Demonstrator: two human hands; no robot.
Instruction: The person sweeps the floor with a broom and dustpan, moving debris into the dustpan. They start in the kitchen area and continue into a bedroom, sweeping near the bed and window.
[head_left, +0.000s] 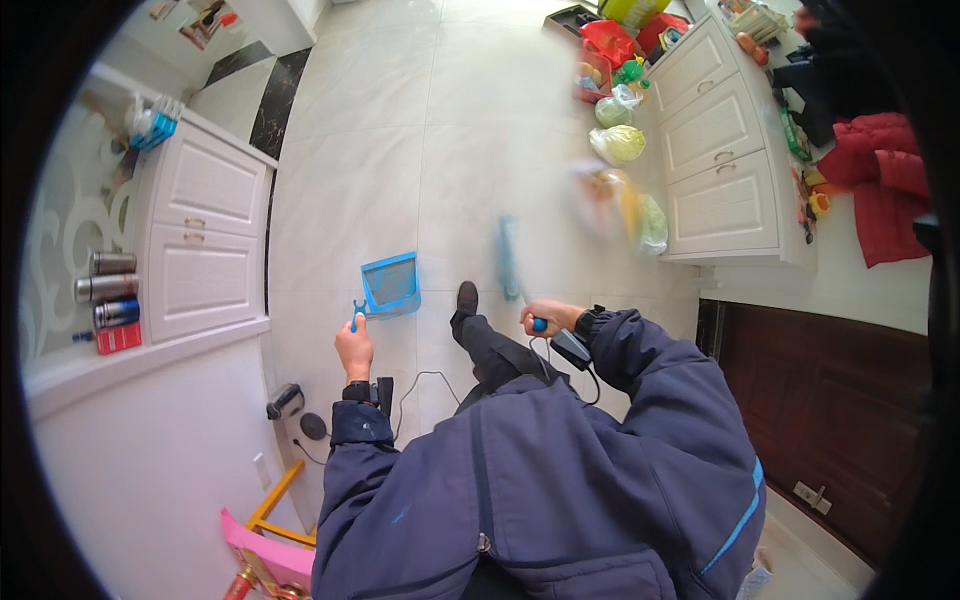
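Note:
My left hand (354, 349) is closed on the blue handle end of a long-handled dustpan (391, 283), whose blue pan lies at the floor ahead and to the left. My right hand (551, 318) grips the blue-tipped handle of a broom. The broom's blue head (507, 259), blurred, is over the floor to the right of the dustpan and apart from it. One dark shoe (466, 297) stands between the two tools. Whether the broom's bristles touch the floor, I cannot tell.
Bagged cabbages (619, 144), a red basket (592, 77) and blurred bags line the floor beside the right white cabinet (720, 142). Another white cabinet (206, 225) stands left. An electric kettle (286, 402) and a yellow-legged chair (274, 499) are lower left; a dark door (817, 397) is right.

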